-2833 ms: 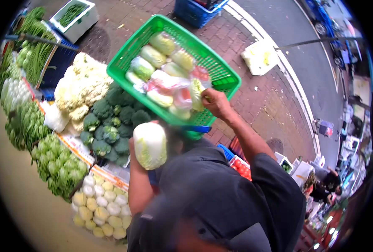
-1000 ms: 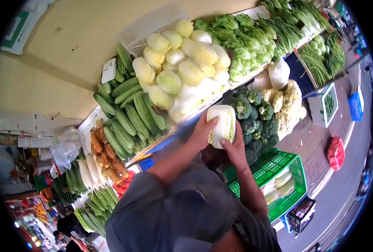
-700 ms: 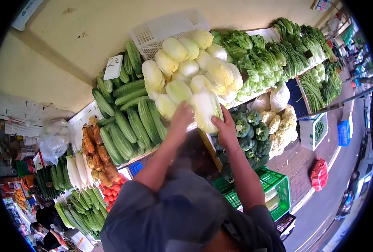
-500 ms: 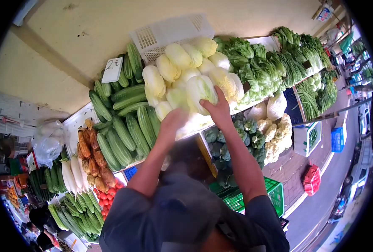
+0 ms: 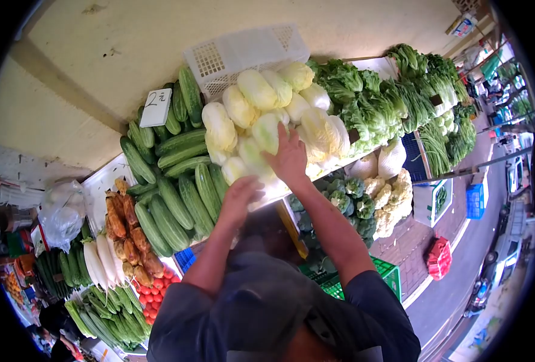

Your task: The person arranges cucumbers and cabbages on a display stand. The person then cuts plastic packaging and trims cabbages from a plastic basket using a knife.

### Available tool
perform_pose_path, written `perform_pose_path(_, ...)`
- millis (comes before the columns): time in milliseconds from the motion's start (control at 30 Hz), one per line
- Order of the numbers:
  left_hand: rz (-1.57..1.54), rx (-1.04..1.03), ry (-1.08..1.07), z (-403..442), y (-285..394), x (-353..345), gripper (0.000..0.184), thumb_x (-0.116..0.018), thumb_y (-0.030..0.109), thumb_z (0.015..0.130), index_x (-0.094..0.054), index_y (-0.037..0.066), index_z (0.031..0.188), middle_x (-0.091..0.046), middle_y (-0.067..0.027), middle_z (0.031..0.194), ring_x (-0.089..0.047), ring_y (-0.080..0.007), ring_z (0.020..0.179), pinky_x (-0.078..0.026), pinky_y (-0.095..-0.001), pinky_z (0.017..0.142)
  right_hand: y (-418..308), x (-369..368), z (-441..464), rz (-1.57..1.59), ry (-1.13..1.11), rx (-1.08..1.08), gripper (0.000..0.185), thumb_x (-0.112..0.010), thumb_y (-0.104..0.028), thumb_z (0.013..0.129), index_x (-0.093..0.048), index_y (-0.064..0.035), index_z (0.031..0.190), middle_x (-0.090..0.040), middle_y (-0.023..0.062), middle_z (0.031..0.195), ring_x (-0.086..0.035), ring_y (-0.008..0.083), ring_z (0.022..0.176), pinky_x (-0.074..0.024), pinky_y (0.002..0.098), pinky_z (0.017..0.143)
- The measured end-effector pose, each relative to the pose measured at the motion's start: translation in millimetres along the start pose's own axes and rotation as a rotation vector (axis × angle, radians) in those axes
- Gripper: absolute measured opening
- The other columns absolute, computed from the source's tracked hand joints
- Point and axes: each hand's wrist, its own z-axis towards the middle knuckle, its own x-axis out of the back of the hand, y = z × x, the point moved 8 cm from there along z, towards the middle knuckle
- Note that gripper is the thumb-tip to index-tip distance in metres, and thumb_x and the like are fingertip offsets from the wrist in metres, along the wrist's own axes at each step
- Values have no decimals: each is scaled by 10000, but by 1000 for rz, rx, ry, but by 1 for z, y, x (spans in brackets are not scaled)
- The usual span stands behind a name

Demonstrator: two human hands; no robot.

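The person wears a dark top [image 5: 219, 326], slate grey with a navy cast and plain over the shoulders. Its short, roomy sleeves, the left sleeve [image 5: 180, 317] and the right sleeve [image 5: 379, 304], end around the elbows, leaving the forearms bare. The left hand [image 5: 242, 196] and right hand [image 5: 289, 158] are bare too. Low in the middle, a rounded, smoky grey shape [image 5: 267, 295] is too blurred to make out. Creased, darker folds [image 5: 323, 329] show beside it, and paler grey patches [image 5: 246, 356] touch the bottom edge.
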Motion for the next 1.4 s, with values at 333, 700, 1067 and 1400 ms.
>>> perform_pose_path(333,-64,22,7,15,6,-2,365,-585,253,1022,-560,18,1300,-708,-102,1074,-701,-222,896,-548,-354,861,2,7,-13,38,-3,-4,1018,-784,-484,780,-286,-23,1539,-377,281,1504,-458,471,1325,-319,628,1115)
perform_pose_path(700,232,215,-295,16,-42,-69,415,-626,225,984,-545,-7,1319,-685,-167,1107,-699,-275,960,-555,-404,890,126,54,-194,389,145,-304,541,-736,-206,856,-552,-6,1324,-561,226,1337,-585,417,1189,-505,454,967)
perform_pose_path(1067,656,566,-629,-24,-211,-176,331,-630,250,1004,-604,49,1266,-689,-123,1088,-689,-195,863,-554,-318,780,246,108,-692,354,653,-1498,342,-690,-171,933,-649,29,1207,-719,125,972,-672,164,894,-531,301,805)
perform_pose_path(1400,977,650,-596,-102,-308,-221,344,-651,278,990,-581,71,1256,-680,-106,1055,-677,-205,844,-537,-315,749,317,-2,-962,227,361,-1883,528,-713,-369,859,-661,29,1201,-699,262,1117,-682,383,1042,-530,439,917)
